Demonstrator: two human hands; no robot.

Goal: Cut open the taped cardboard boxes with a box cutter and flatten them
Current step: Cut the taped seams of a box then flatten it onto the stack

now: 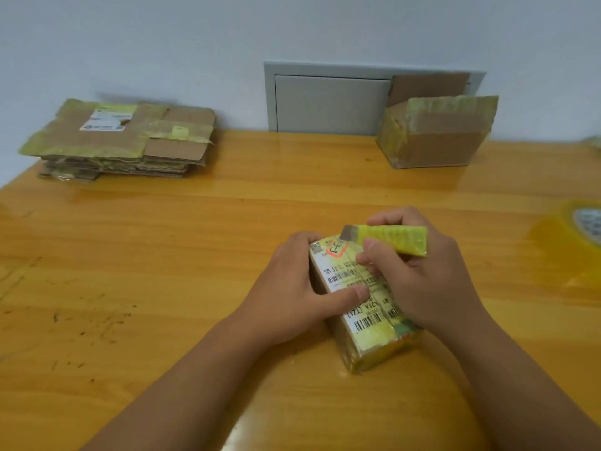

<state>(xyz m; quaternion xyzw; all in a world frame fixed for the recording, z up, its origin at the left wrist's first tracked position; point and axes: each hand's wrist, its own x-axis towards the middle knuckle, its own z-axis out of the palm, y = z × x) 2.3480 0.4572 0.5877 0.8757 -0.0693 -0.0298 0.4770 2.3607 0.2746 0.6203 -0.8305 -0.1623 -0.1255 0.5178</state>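
A small taped cardboard box [367,333] with a white shipping label lies on the wooden table [195,255] in front of me. My left hand [292,288] grips its left side, thumb pressed on the label. My right hand [419,275] holds a yellow box cutter [395,242], its blade end pointing left over the far end of the box top. Whether the blade touches the tape is unclear. A stack of flattened boxes [123,138] lies at the far left. Another taped box [435,138] with an open flap stands at the far right by the wall.
A roll of clear yellowish tape [575,236] sits at the right edge of the table. A grey wall panel [328,99] is set behind the table. The table's left part shows dark scratches.
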